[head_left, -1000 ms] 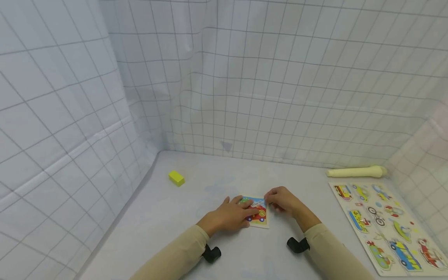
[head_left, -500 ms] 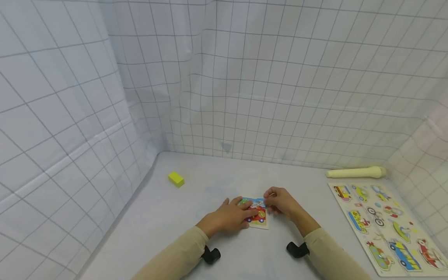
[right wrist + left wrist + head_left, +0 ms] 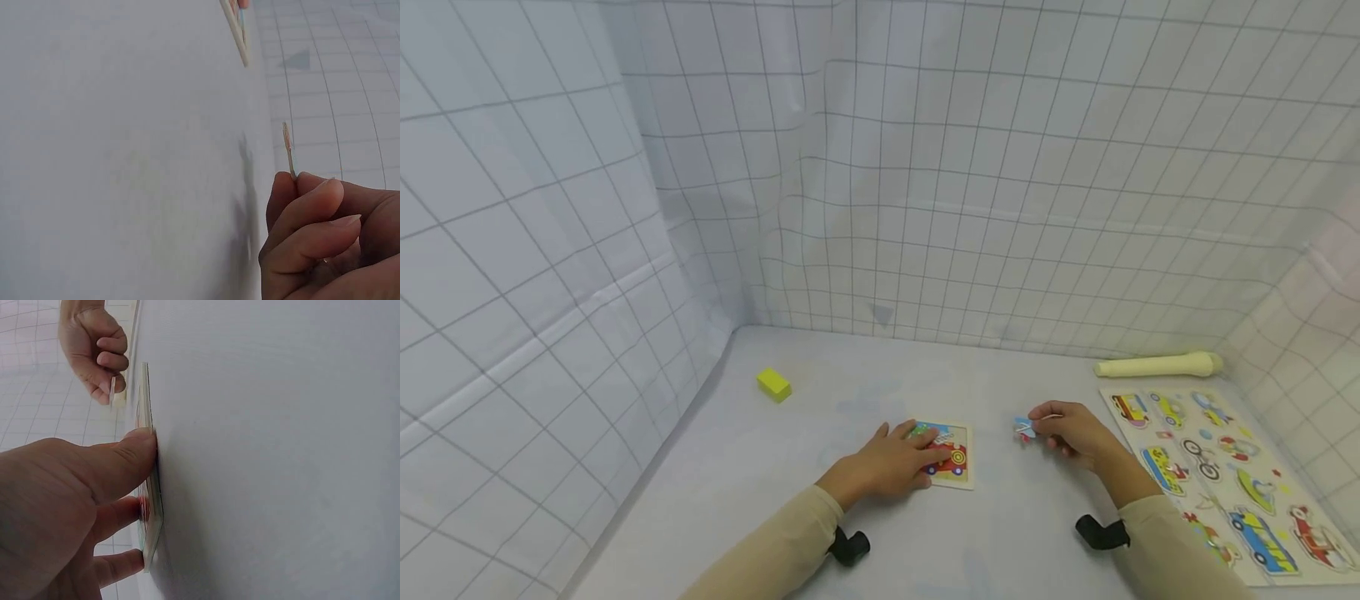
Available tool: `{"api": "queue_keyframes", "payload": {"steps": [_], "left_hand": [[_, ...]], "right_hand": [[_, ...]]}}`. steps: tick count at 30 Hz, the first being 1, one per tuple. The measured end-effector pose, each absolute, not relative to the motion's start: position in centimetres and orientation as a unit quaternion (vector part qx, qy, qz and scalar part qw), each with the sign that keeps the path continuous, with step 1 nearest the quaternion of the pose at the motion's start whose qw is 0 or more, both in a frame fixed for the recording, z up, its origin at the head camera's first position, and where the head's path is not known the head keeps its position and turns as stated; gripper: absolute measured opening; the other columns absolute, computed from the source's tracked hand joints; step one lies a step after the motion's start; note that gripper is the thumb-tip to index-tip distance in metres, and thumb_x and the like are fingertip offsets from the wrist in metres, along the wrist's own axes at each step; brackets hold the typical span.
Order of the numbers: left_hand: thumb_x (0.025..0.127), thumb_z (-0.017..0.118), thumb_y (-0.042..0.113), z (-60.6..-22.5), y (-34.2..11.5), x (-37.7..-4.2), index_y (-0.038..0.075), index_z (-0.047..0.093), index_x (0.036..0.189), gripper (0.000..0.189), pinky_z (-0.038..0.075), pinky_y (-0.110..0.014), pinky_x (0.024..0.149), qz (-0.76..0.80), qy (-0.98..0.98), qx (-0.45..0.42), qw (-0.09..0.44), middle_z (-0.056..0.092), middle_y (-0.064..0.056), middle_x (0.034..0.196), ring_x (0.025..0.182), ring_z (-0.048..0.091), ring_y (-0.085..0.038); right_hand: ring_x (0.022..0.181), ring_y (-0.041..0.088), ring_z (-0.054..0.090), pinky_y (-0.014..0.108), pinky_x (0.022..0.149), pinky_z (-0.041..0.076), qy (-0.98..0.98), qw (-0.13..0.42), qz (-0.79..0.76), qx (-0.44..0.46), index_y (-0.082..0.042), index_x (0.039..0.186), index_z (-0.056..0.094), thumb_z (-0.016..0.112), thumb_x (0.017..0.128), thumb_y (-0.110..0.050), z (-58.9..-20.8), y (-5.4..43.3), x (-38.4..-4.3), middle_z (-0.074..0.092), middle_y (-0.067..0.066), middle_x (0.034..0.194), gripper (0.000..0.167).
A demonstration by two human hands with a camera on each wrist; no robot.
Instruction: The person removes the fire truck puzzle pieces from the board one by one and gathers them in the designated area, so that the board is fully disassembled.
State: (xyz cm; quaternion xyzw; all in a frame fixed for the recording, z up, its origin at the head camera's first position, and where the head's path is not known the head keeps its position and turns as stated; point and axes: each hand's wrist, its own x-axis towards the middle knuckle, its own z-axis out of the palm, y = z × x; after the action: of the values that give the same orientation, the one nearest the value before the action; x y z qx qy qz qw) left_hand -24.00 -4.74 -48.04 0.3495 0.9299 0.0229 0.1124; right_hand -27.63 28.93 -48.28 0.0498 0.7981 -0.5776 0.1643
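My left hand (image 3: 891,462) rests on a small square picture puzzle (image 3: 970,471) with a red vehicle on it. Its fingers lie spread over the picture, and in the left wrist view the thumb touches the edge of the board (image 3: 152,512). Off to the right of the board, my right hand (image 3: 1075,435) pinches a blue puzzle piece (image 3: 1022,429) between thumb and fingertips. The thin piece (image 3: 288,144) is seen edge-on in the right wrist view, held above the table. Pale wood shows at the puzzle's right side. The left hand hides much of the picture.
A yellow block (image 3: 774,385) lies at the back left. To the right stands a large pegboard puzzle (image 3: 1213,500) with vehicle pieces, and behind it a cream stick-like object (image 3: 1157,365). Grid-patterned curtains (image 3: 880,208) close off the back and sides.
My right hand has lifted the blue puzzle piece out of the board's right side and carried it to the right. The left hand stays on the board.
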Motion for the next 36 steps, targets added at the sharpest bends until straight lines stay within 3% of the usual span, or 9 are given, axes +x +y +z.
{"api": "queue_keyframes", "payload": {"steps": [22,31,36], "left_hand": [[0.103,0.056,0.044,-47.4,-4.8,-24.0,0.045,0.04,0.155,0.054,0.027,-0.063,0.117,0.027,0.929,0.35,0.115,0.028,0.006,0.167,0.154,0.026,-0.032],[0.104,0.056,0.044,-47.7,-4.9,-24.0,0.044,0.041,0.155,0.053,0.028,-0.064,0.116,0.035,0.928,0.352,0.12,0.028,0.006,0.167,0.154,0.026,-0.032],[0.103,0.057,0.043,-47.7,-4.9,-23.9,0.044,0.042,0.154,0.053,0.028,-0.064,0.117,0.04,0.928,0.351,0.122,0.029,0.006,0.167,0.154,0.026,-0.033]], "right_hand": [[0.058,0.008,0.05,0.023,0.051,0.042,0.855,0.146,-0.497,0.035,0.005,0.117,0.063,0.062,0.099,-0.01,-47.7,33.9,-26.2,0.056,0.0,0.072,0.023],[0.057,0.011,0.047,0.025,0.051,0.041,0.876,0.101,-0.471,0.024,0.006,0.114,0.064,0.059,0.101,-0.01,-48.1,32.5,-26.4,0.055,0.002,0.071,0.021],[0.059,0.007,0.049,0.02,0.05,0.043,0.806,0.149,-0.572,0.023,0.008,0.121,0.063,0.063,0.101,-0.017,-47.8,28.5,-26.3,0.06,0.002,0.085,0.032]]}}
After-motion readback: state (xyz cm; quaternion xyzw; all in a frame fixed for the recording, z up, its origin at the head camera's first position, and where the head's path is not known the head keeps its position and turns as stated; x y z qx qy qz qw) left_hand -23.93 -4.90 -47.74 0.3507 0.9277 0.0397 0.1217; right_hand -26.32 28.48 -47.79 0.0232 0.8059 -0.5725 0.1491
